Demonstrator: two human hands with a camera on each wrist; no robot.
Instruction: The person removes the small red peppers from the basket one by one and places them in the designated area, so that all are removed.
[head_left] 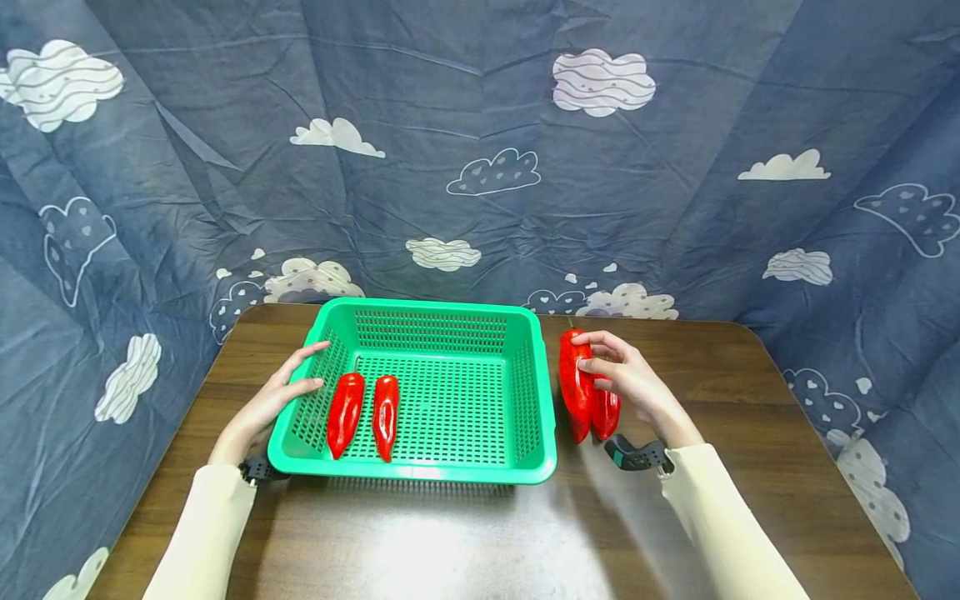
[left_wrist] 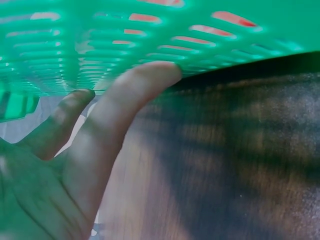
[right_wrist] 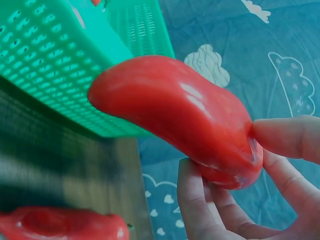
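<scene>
In the head view my right hand (head_left: 630,375) pinches a large, glossy red pepper (head_left: 573,387) near its stem end, just right of the green basket (head_left: 547,400). The right wrist view shows this pepper (right_wrist: 170,110) held up between thumb and fingers. Another red pepper (head_left: 607,412) lies on the table beside it, partly covered by the hand. Two slimmer red peppers (head_left: 346,415) lie side by side in the basket's left half. At the basket's left side rests my left hand (head_left: 266,404), fingers spread and fairly straight. Its fingers (left_wrist: 140,92) overlap the slotted wall in the left wrist view.
A brown wooden table (head_left: 675,517) carries the basket and the peppers. Behind and on both sides hangs a blue cloth (head_left: 465,125) printed with white clouds. The basket's raised rim (head_left: 420,307) runs all around it.
</scene>
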